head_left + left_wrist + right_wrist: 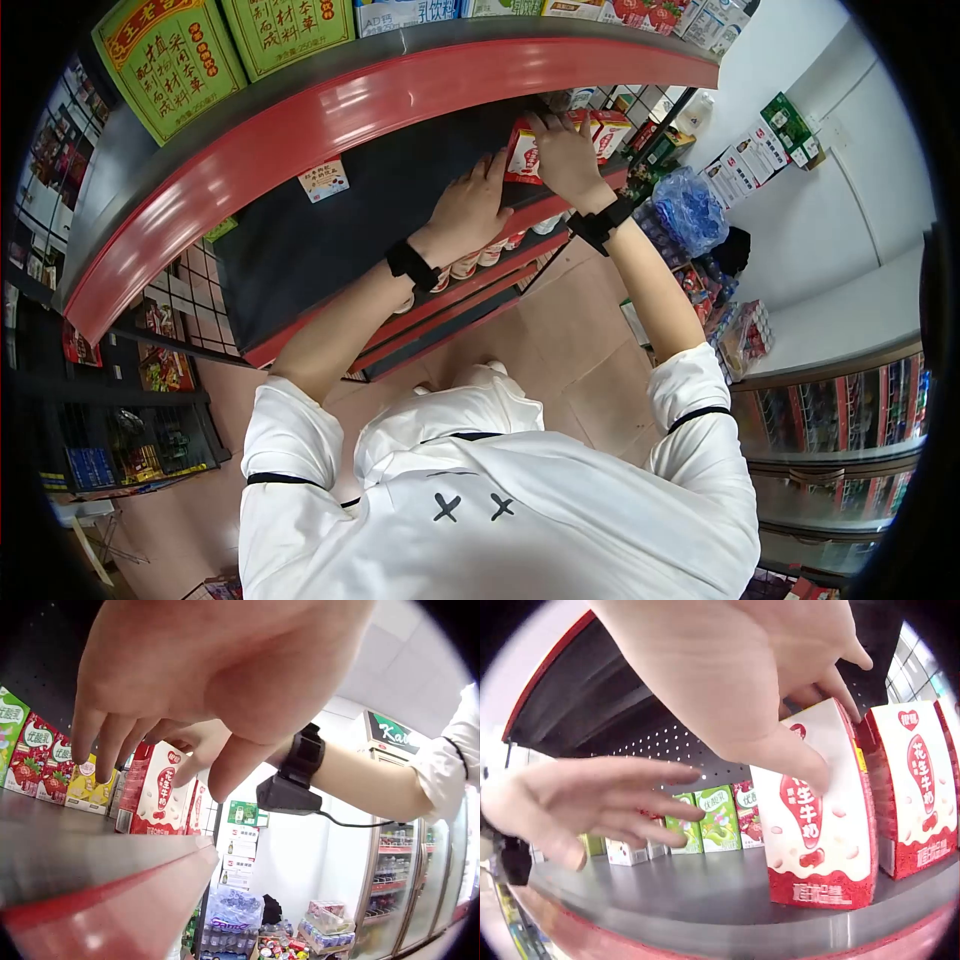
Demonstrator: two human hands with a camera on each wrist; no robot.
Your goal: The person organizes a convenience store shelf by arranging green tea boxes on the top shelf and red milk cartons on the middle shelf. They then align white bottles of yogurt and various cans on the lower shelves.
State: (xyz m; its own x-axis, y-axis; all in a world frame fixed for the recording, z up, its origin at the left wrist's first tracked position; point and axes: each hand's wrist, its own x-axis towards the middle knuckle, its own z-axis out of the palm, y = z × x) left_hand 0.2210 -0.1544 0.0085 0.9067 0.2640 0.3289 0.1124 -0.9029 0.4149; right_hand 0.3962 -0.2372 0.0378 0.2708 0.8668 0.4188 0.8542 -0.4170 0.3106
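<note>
A red-and-white peanut milk carton (pixel 810 817) stands at the shelf's front edge, and my right hand (pixel 570 165) grips it from above. The right thumb lies across the carton's front face, and the other fingers reach over to its back, partly hidden. Close beside it stands a second peanut milk carton (pixel 919 787), with more of the same at the shelf's end. My left hand (pixel 465 208) hovers over the shelf's front part, left of the cartons, fingers extended and holding nothing. In the right wrist view, that left hand (pixel 607 806) shows its spread fingers beside the gripped carton.
An upper shelf with a red edge (pixel 400 95) overhangs the hands. Green and red yogurt drink cartons (pixel 716 817) line the back of this dark shelf (pixel 300 250). A price card (pixel 324 179) hangs at the upper edge. Wrapped bottles (pixel 690 210) stand on the floor to the right.
</note>
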